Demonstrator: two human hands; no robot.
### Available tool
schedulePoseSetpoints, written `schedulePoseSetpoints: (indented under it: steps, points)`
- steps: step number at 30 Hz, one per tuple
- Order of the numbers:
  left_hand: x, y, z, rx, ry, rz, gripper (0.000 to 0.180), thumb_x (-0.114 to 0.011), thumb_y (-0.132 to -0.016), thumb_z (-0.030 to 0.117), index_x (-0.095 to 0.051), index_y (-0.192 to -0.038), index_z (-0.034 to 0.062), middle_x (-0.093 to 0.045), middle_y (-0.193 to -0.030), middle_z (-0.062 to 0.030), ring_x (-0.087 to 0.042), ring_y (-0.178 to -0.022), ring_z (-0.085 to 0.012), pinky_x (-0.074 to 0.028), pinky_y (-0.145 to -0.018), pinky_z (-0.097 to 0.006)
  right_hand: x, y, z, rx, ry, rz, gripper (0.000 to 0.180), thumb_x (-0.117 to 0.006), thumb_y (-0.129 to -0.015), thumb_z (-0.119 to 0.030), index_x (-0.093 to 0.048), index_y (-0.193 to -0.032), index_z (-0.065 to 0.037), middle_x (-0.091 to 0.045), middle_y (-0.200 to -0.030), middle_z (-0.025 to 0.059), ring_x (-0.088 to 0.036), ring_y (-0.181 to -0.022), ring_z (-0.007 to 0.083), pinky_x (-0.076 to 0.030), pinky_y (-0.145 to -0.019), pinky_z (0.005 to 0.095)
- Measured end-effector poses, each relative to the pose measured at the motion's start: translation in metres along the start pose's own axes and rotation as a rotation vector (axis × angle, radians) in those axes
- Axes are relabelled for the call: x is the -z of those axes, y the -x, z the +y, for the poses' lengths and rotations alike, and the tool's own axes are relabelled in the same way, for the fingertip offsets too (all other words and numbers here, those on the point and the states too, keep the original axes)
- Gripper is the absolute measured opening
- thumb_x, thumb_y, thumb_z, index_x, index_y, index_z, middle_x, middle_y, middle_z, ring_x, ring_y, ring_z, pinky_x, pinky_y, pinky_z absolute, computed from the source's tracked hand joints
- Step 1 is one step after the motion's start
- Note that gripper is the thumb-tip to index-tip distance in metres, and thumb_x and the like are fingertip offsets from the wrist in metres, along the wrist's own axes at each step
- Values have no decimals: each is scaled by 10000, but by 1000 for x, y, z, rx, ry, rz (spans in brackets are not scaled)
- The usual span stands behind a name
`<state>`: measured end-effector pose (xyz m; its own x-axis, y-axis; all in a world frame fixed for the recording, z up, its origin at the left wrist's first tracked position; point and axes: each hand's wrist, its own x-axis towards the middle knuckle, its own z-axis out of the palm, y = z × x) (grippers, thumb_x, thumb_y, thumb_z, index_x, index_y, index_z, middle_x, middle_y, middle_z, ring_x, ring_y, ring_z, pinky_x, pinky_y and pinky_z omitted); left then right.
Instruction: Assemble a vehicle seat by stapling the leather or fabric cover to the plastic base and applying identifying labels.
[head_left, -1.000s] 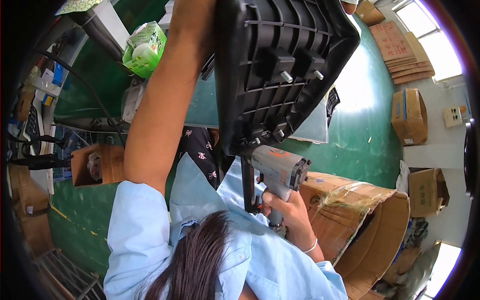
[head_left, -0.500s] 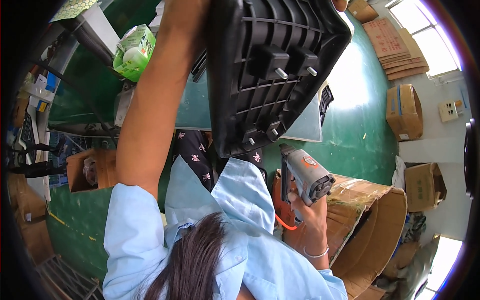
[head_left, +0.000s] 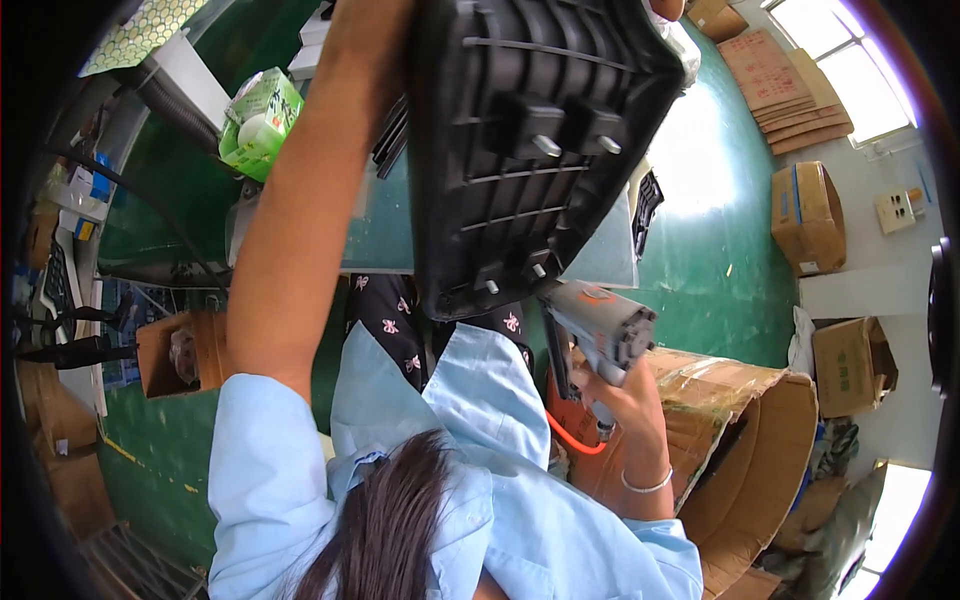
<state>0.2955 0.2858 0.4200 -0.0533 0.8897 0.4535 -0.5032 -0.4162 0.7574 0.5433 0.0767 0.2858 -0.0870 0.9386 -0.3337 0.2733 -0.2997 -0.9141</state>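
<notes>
Left arm (head_left: 300, 230) stretched forward, right hand (head_left: 622, 395) curled gripping (closer in)

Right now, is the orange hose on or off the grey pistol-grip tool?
On, it appears: the orange hose curves up to the handle's base on the grey pistol-grip tool, gripped by the right hand.

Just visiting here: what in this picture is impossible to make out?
In the head view:
Left hand: behind the black ribbed plastic panel or past the top edge; the skin patch at the panel's upper right may be its own.
Panel's far side: turned away; its top end is cut off by the top edge.
Grey pistol-shaped power tool: its nose is blurred; contact with the panel is unclear.
Right hand: the tool hides some fingers.
</notes>
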Motion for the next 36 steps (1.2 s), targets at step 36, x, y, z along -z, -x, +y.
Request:
schedulePoseSetpoints:
  steps: [36]
  points:
    - [124, -65, -116, 886, -320, -295, 477, -561, -845, 317, -545, -1240, 50, -652, -1053, -126, -621, -938, -201, -489, -849, -346, -37, -129, -39, 647, 115, 232, 627, -660, -856, -188, -348, -1375, -22, -601, -1100, 149, -595, -921, 202, -478, -795, 310]
